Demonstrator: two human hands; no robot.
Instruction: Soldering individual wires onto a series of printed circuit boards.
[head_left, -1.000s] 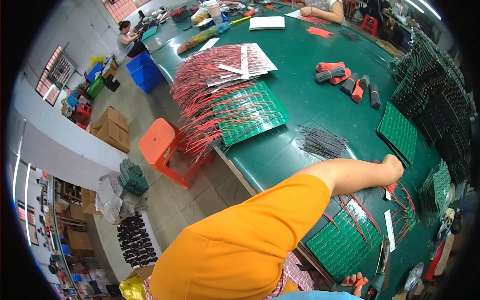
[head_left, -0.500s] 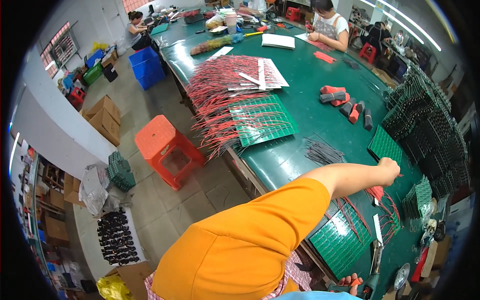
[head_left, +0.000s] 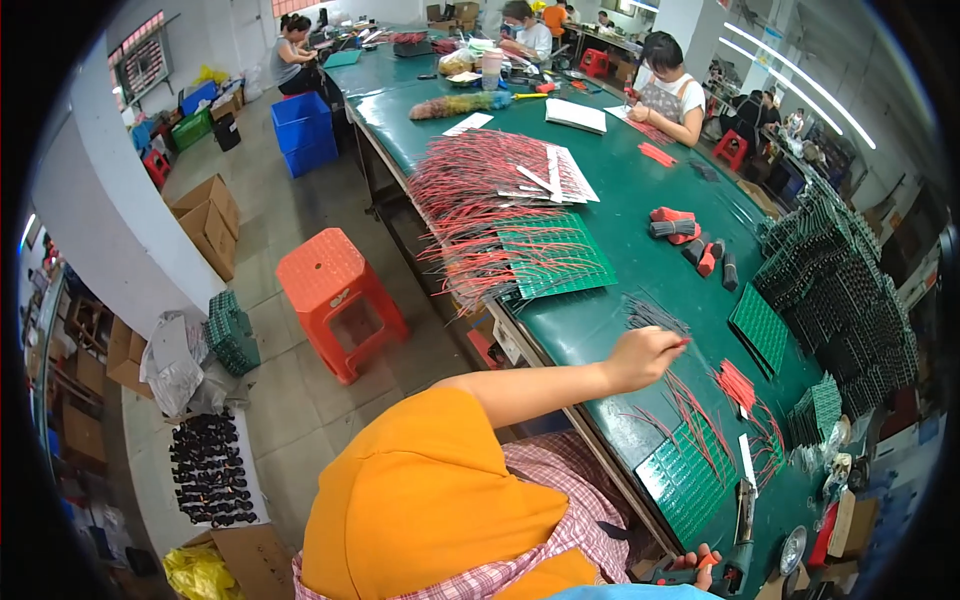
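Observation:
My left hand (head_left: 645, 360) is closed in a pinch above the green table, just in front of a pile of loose dark wires (head_left: 655, 313). A small red tip shows at its fingers, too small to name. Below it lies a green circuit-board sheet (head_left: 680, 490) with loose red wires across its top. A bundle of short red wires (head_left: 735, 385) rests to the right. At the lower edge, my right hand (head_left: 700, 568) curls around a green-handled tool (head_left: 738, 570) with a metal barrel; part of the grip is hidden. Something orange-red shows at its fingers.
Wired board sheets (head_left: 555, 255) hang over the table's left edge. Stacked boards (head_left: 840, 290) form a wall at right. Wire bundles (head_left: 710, 255) lie mid-table. A red stool (head_left: 325, 275) stands on the floor at left. A co-worker (head_left: 670, 95) works across the table.
My left hand has swung left and nearer, away from the board stack at right, to beside the dark wires. The view has shifted somewhat. My right hand stays at the lower edge.

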